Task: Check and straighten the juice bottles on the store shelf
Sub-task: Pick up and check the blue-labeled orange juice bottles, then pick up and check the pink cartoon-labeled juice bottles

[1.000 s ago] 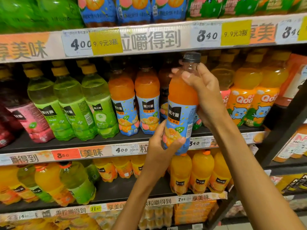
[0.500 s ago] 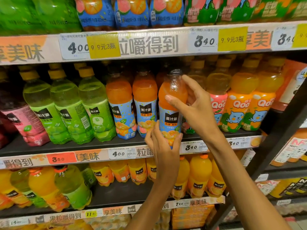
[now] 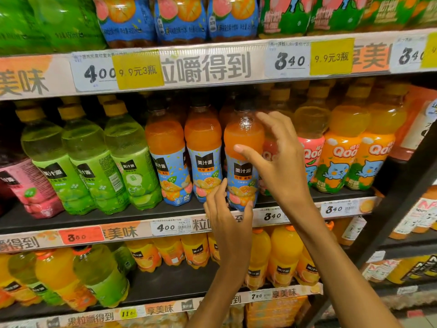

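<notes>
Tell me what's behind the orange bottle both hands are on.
Behind the orange bottle more orange bottles' shoulders show in shadow. The right hand covers its right side.

Yellow promo tags (image 3: 330, 57) and white price labels (image 3: 290, 60) line the shelf edges, print partly blurred.

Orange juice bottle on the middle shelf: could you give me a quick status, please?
Left hand grips orange juice bottle at base. Right hand open at its shoulder. Bottle upright on shelf edge, label forward. Nothing blocking.
</notes>
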Motion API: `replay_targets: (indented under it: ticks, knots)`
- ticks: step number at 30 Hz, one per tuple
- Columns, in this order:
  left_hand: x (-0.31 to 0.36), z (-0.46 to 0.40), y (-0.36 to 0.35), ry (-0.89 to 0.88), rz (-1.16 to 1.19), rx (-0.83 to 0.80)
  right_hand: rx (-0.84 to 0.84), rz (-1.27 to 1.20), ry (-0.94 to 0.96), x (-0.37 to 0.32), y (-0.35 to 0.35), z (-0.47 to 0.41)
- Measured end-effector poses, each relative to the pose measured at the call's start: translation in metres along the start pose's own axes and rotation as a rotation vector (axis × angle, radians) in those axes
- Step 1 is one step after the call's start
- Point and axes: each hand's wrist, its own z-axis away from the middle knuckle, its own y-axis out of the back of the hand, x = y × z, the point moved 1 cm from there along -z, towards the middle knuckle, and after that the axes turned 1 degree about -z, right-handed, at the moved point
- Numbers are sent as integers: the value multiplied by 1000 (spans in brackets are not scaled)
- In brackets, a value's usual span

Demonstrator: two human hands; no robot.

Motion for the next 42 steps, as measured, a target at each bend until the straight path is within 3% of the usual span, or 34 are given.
replay_targets:
  ticks: [6, 15, 23, 28, 32, 35, 38, 42]
  knots:
    - [1, -3, -3, -11, -77, 66, -50, 221, 58, 6, 5, 1]
    - [-1, -12, -13, -81, -387, 134, 61, 345, 104, 11, -6, -5]
    - [-2, -13, -16, -106, -434, 151, 149, 390, 122, 9, -8, -2]
    - [6, -9, -13, -123, -301, 138, 310, 374, 55, 18, 16, -7]
    - [19, -6, -14, -232, -137, 34, 233, 502, -32, 25, 23, -15]
    - [25, -8, -17, -198, -74, -104, 268, 469, 10, 21, 24, -14]
    - [24, -8, -15, -182, -54, -153, 259, 353, 20, 20, 30, -10]
    - [23, -4, -13, -154, -7, -248, 128, 61, 44, 22, 38, 5]
